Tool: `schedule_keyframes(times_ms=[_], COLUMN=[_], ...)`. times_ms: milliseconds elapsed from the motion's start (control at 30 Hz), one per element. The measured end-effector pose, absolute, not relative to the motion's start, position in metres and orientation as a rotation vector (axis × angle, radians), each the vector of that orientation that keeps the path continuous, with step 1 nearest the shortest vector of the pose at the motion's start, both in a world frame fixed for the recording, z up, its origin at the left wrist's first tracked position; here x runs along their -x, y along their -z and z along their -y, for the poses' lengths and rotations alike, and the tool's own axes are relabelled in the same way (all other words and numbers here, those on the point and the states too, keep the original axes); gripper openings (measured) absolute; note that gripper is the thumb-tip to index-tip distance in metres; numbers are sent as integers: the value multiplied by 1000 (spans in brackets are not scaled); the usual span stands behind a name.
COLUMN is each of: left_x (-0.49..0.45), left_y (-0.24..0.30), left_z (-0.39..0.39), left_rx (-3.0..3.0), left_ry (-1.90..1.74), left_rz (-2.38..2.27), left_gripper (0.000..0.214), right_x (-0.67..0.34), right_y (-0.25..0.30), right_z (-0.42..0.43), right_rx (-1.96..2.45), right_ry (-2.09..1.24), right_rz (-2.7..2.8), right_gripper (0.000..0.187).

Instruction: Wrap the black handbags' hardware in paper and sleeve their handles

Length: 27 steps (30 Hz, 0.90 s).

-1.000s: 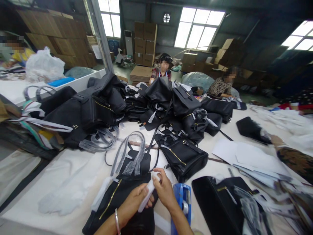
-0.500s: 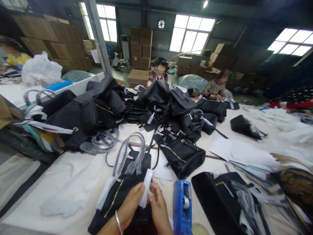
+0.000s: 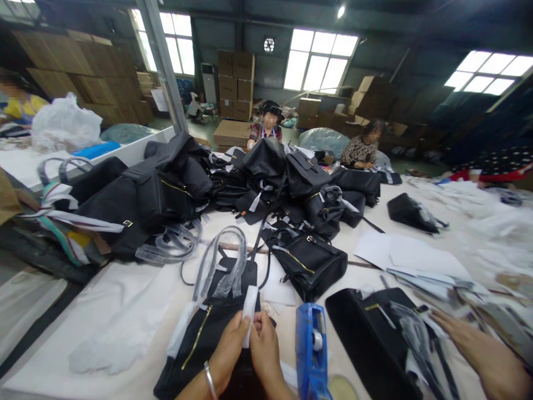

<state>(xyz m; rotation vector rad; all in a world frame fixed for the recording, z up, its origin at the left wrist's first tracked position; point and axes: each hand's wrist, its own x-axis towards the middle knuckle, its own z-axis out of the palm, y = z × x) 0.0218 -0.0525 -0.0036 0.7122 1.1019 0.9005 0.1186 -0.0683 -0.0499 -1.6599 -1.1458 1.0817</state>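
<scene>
A narrow folded white strip (image 3: 250, 303), paper or thin foam, stands upright between my hands. My left hand (image 3: 231, 340), with a silver bangle at the wrist, pinches its left side. My right hand (image 3: 265, 340) has its fingers closed on the strip's right side. Below them lies a black backpack (image 3: 195, 339) with a gold zipper; its handles (image 3: 239, 250) are wrapped in clear plastic and point away from me. A white wrap (image 3: 180, 330) covers part of its left edge. Just right of my hands stands a blue tape dispenser (image 3: 310, 350).
Many black bags (image 3: 166, 194) are heaped across the table's far side. At right, a co-worker's hand (image 3: 474, 341) reaches to another black bag (image 3: 366, 339). White paper sheets (image 3: 400, 250) lie behind it. Crumpled white sheeting (image 3: 116, 328) lies at left. Other people sit beyond the heap.
My hands have drawn closer together around the white strip. The co-worker's hand at right has moved from the paper sheets down to the black bag. The view has shifted slightly.
</scene>
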Motion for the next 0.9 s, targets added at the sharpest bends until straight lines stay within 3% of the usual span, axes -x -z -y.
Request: schedule_keyframes(times_ms=[133, 233, 333, 500, 567, 667, 900], left_x=[-26, -29, -33, -33, -32, -31, -31], left_y=[6, 12, 21, 29, 30, 29, 21], left_z=[48, 46, 45, 43, 41, 40, 38], left_rx=[-700, -647, -583, -505, -506, -508, -587], left_ry=[-881, -876, -895, -882, -868, -840, -759], left_rz=[-1124, -1107, -1103, -1164, -1173, -1197, -1239], left_gripper=[38, 34, 30, 27, 28, 30, 32], right_x=[-124, -127, -130, -159, -183, -220, -252], right_y=[49, 49, 45, 33, 35, 49, 49], right_z=[69, 71, 76, 76, 63, 33, 11], right_rx=[1716, 1682, 1564, 1367, 1505, 1837, 1972], right_ry=[-885, -830, -914, -1384, -1347, -977, -771], right_rz=[1359, 1452, 1494, 1452, 1473, 1564, 1631], right_gripper=[7, 14, 27, 62, 46, 19, 11])
